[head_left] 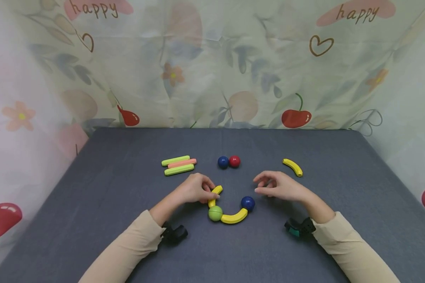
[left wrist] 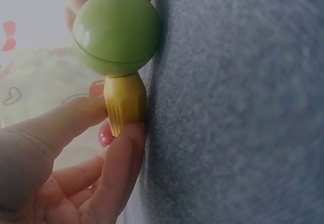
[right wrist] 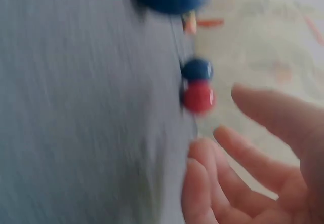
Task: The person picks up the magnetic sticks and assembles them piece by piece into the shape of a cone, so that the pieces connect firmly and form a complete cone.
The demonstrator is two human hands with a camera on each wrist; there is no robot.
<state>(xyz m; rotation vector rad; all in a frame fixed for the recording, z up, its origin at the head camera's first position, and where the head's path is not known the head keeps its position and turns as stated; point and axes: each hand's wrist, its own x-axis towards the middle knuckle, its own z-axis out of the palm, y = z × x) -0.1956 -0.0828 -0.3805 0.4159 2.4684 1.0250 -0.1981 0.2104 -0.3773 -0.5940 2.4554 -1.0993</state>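
Note:
My left hand [head_left: 197, 188] pinches a curved yellow stick [left wrist: 125, 100] between thumb and fingers. The lower end of this stick meets a green ball [head_left: 215, 213]. From the ball a second curved yellow stick [head_left: 234, 217] runs right to a dark blue ball [head_left: 248, 203], so these pieces form a U-shaped chain on the table. To the right of the blue ball, my right hand [head_left: 281, 185] hovers over the table with loosely bent fingers and nothing between them. In the right wrist view that hand [right wrist: 248, 178] has its thumb apart from the fingers.
Behind the chain, another blue ball [head_left: 223, 162] and a red ball [head_left: 235, 161] sit side by side. Green sticks [head_left: 178, 169] and a pink stick [head_left: 182, 163] lie at the back left. A loose curved yellow stick [head_left: 292, 167] lies at the back right on the grey table [head_left: 127, 149].

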